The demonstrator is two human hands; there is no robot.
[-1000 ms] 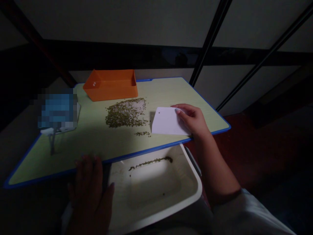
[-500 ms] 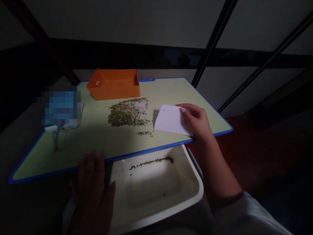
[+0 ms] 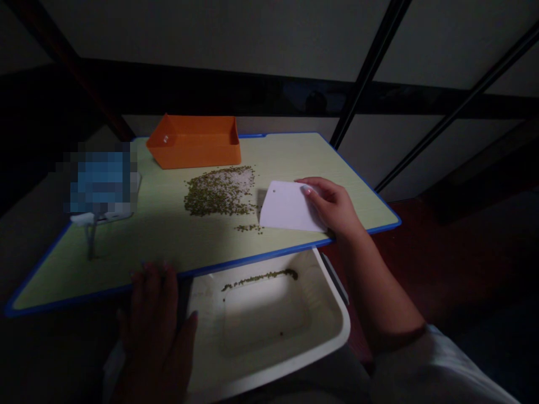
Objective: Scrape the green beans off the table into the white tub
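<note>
My right hand (image 3: 334, 207) grips a white plastic scraper (image 3: 288, 214) that stands on edge on the pale green table (image 3: 168, 235), just right of a pile of small green beans mixed with white grains (image 3: 221, 191). A few stray beans (image 3: 248, 228) lie by the scraper's lower corner. My left hand (image 3: 155, 331) holds the left rim of a white tray (image 3: 328, 342) below the table's near edge. A thin line of green beans (image 3: 261, 278) lies inside the tray.
An orange box (image 3: 193, 140) stands at the back of the table. A blurred blue device on a small stand (image 3: 101, 188) sits at the left. Dark metal bars (image 3: 366, 73) and a dim wall rise behind the table.
The scraper in my right hand has shifted slightly left toward the pile. My left hand and the tray stay where they were.
</note>
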